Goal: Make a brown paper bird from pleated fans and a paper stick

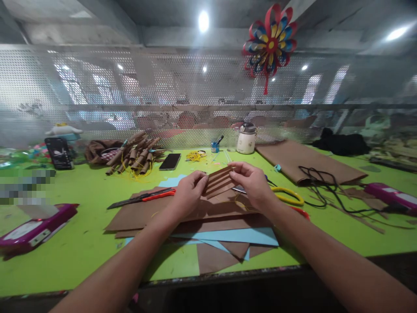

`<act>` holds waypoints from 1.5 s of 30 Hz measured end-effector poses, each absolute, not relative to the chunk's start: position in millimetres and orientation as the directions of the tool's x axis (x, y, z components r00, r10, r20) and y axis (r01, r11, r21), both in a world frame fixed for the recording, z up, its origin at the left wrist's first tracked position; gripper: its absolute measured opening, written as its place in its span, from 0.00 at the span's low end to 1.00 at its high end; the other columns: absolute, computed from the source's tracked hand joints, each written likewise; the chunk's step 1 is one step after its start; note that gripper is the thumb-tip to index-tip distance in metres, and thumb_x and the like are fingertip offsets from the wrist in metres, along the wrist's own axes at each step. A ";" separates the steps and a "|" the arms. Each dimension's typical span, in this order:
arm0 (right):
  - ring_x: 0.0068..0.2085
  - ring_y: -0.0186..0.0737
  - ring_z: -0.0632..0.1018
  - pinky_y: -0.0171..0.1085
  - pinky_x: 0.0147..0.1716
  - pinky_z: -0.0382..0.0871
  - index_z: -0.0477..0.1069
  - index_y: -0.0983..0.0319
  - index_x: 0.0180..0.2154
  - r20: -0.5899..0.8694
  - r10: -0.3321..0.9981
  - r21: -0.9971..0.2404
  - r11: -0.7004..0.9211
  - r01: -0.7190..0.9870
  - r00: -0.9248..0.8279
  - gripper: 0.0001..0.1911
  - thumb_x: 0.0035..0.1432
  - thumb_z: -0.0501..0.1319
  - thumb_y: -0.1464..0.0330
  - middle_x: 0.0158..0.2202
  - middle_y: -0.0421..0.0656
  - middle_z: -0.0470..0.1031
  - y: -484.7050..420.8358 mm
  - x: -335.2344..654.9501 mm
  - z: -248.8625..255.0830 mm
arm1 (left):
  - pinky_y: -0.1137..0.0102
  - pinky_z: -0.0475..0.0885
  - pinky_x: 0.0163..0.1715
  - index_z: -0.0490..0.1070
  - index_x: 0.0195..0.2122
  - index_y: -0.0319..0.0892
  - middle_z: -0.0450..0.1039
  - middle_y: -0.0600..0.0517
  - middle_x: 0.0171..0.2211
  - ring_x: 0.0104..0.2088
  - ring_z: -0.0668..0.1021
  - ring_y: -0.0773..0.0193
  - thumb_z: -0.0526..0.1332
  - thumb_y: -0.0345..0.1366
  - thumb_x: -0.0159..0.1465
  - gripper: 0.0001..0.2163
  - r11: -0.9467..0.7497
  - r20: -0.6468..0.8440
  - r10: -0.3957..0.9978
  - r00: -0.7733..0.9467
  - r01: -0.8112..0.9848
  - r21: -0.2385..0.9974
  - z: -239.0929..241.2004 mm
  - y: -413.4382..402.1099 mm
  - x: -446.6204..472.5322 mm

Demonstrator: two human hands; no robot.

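Head view: the only view, looking down over a green table [65,243].
Left hand [189,191]: pinches the left end of the pleated brown paper [220,180], fingers curled over its top edge.
Right hand [252,182]: grips the right end of the same piece, thumb below and fingers on top.
Pleated brown paper: held clear of the table between the 2 hands, tilted with its right end higher; several parallel ridges show across it.
Below the hands: a stack of flat brown sheets [146,215] lying over blue sheets [241,235] near the front edge.
Tools nearby: an orange-and-black cutter [143,198] lies on the brown stack just left of the left hand; yellow-handled scissors [288,196] lie just right of the right wrist.
Further off: rolled brown tubes [137,156] and a phone [170,161] toward the back, and a large brown sheet [306,161] with a black cord [322,187] on the right.
Step in hand: by my reading, the folds are being pressed or squared up, with both ends gripped.
What more folding calls for: in my judgement, keeping the pleats parallel and the edges aligned, with an even pinch at both ends so the ridges do not spring open.
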State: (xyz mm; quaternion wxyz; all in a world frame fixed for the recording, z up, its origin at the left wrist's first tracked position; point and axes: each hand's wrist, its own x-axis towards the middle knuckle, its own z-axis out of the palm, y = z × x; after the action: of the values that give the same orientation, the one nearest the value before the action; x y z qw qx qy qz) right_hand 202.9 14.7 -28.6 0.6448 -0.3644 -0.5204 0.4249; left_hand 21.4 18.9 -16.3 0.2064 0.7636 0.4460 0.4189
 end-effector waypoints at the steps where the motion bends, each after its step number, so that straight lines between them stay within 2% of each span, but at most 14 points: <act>1: 0.27 0.32 0.70 0.34 0.28 0.65 0.73 0.64 0.38 0.353 0.930 -0.914 0.366 -0.177 0.098 0.18 0.42 0.66 0.66 0.25 0.37 0.69 14.6 202.6 -28.8 | 0.73 0.62 0.28 0.68 0.26 0.40 0.66 0.55 0.23 0.26 0.68 0.67 0.53 0.38 0.61 0.11 -0.513 0.457 0.857 0.240 0.492 0.703 -16.1 18.4 21.8; 4: 0.28 0.33 0.71 0.35 0.29 0.66 0.73 0.64 0.38 0.339 0.936 -0.914 0.352 -0.200 0.099 0.18 0.41 0.67 0.66 0.27 0.38 0.71 14.7 202.0 -29.7 | 0.74 0.64 0.26 0.68 0.28 0.39 0.65 0.56 0.22 0.24 0.68 0.69 0.55 0.40 0.60 0.10 -0.452 0.398 0.891 0.217 0.360 0.816 -16.4 17.8 22.7; 7: 0.28 0.34 0.72 0.36 0.29 0.66 0.73 0.63 0.38 0.338 0.936 -0.914 0.352 -0.201 0.099 0.18 0.41 0.67 0.66 0.28 0.39 0.72 15.6 201.9 -30.7 | 0.75 0.65 0.23 0.69 0.31 0.39 0.66 0.55 0.23 0.23 0.69 0.70 0.58 0.43 0.58 0.11 -0.309 0.261 0.935 0.240 0.188 0.933 -17.0 17.5 22.9; 10: 0.30 0.34 0.72 0.36 0.31 0.66 0.73 0.63 0.37 0.348 0.932 -0.911 0.363 -0.196 0.105 0.17 0.42 0.67 0.67 0.28 0.40 0.73 16.9 202.2 -31.7 | 0.76 0.67 0.23 0.71 0.31 0.38 0.67 0.55 0.24 0.23 0.69 0.71 0.60 0.44 0.56 0.12 -0.224 0.187 0.944 0.273 0.110 0.968 -16.1 16.0 23.3; 13: 0.30 0.35 0.73 0.37 0.32 0.67 0.73 0.63 0.37 0.353 0.930 -0.907 0.368 -0.204 0.105 0.17 0.42 0.67 0.67 0.29 0.40 0.73 18.0 202.3 -32.5 | 0.77 0.66 0.20 0.71 0.28 0.37 0.65 0.56 0.22 0.21 0.68 0.72 0.61 0.44 0.55 0.12 -0.221 0.192 0.942 0.275 0.079 0.972 -14.5 14.1 24.2; 20: 0.29 0.34 0.72 0.37 0.31 0.67 0.73 0.63 0.37 0.330 0.940 -0.915 0.342 -0.214 0.089 0.18 0.41 0.68 0.67 0.28 0.40 0.73 17.7 201.8 -32.5 | 0.78 0.64 0.19 0.70 0.24 0.37 0.61 0.57 0.18 0.19 0.66 0.73 0.59 0.39 0.57 0.10 -0.374 0.328 0.917 0.225 0.202 0.905 -12.1 13.2 25.6; 26: 0.27 0.32 0.71 0.34 0.29 0.65 0.73 0.63 0.36 0.289 0.954 -0.913 0.299 -0.278 0.075 0.20 0.36 0.69 0.68 0.25 0.36 0.70 15.1 201.9 -28.2 | 0.77 0.66 0.19 0.70 0.25 0.37 0.62 0.57 0.18 0.20 0.66 0.72 0.58 0.39 0.57 0.10 -0.408 0.362 0.906 0.218 0.222 0.886 -11.4 12.6 25.9; 32: 0.27 0.33 0.71 0.36 0.30 0.64 0.74 0.65 0.32 0.259 0.963 -0.950 0.240 -0.200 -0.076 0.13 0.42 0.67 0.66 0.26 0.41 0.74 14.3 202.4 -32.6 | 0.75 0.66 0.22 0.71 0.26 0.38 0.64 0.56 0.19 0.21 0.68 0.70 0.57 0.41 0.59 0.12 -0.486 0.437 0.873 0.217 0.303 0.820 -14.0 13.3 24.5; 35: 0.27 0.35 0.72 0.37 0.31 0.65 0.73 0.64 0.32 0.294 0.954 -0.946 0.281 -0.164 -0.056 0.12 0.44 0.66 0.65 0.25 0.40 0.73 16.1 203.0 -35.9 | 0.73 0.66 0.27 0.72 0.30 0.39 0.69 0.54 0.23 0.25 0.70 0.67 0.57 0.40 0.59 0.10 -0.531 0.486 0.847 0.214 0.357 0.769 -15.7 14.9 24.9; 37: 0.28 0.36 0.72 0.38 0.32 0.66 0.73 0.64 0.33 0.361 0.933 -0.929 0.359 -0.090 -0.009 0.11 0.46 0.65 0.64 0.26 0.41 0.73 16.4 203.4 -36.2 | 0.72 0.68 0.31 0.72 0.37 0.39 0.72 0.51 0.30 0.30 0.72 0.66 0.58 0.39 0.58 0.10 -0.509 0.481 0.860 0.169 0.321 0.799 -17.3 17.8 24.5; 40: 0.30 0.38 0.71 0.39 0.32 0.65 0.71 0.63 0.31 0.575 0.814 -0.804 0.544 0.243 0.083 0.07 0.52 0.61 0.65 0.28 0.42 0.72 14.3 204.1 -34.5 | 0.72 0.68 0.31 0.69 0.40 0.39 0.73 0.50 0.34 0.33 0.74 0.65 0.62 0.40 0.55 0.14 -0.404 0.408 0.912 0.033 0.240 0.883 -19.9 23.5 21.8; 42: 0.31 0.39 0.70 0.39 0.33 0.64 0.70 0.63 0.31 0.748 0.660 -0.597 0.620 0.509 0.073 0.05 0.55 0.59 0.68 0.28 0.43 0.70 11.6 204.4 -33.5 | 0.74 0.66 0.25 0.69 0.33 0.39 0.71 0.51 0.28 0.28 0.72 0.66 0.62 0.43 0.55 0.12 -0.316 0.325 0.946 -0.012 0.209 0.926 -21.2 25.2 20.1; 43: 0.31 0.39 0.69 0.39 0.34 0.64 0.70 0.63 0.31 0.814 0.580 -0.477 0.636 0.606 0.033 0.05 0.56 0.57 0.69 0.29 0.44 0.70 9.9 204.3 -33.3 | 0.74 0.65 0.23 0.69 0.29 0.38 0.70 0.52 0.24 0.25 0.71 0.67 0.61 0.45 0.55 0.13 -0.276 0.278 0.961 0.018 0.191 0.942 -21.5 24.7 20.0; 45: 0.33 0.41 0.69 0.40 0.35 0.64 0.70 0.63 0.32 0.883 0.464 -0.279 0.642 0.714 -0.072 0.07 0.58 0.54 0.71 0.29 0.45 0.69 6.3 203.4 -33.0 | 0.74 0.64 0.23 0.69 0.25 0.37 0.68 0.51 0.21 0.23 0.70 0.68 0.59 0.49 0.57 0.17 -0.211 0.183 0.964 0.192 0.137 0.968 -21.3 20.7 22.0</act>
State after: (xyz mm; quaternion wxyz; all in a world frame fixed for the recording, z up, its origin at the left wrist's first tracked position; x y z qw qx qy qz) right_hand 203.4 6.3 -33.0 0.5462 -0.4071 -0.7231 -0.1146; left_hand 22.0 20.7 -21.3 0.4499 0.6275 0.4385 0.4599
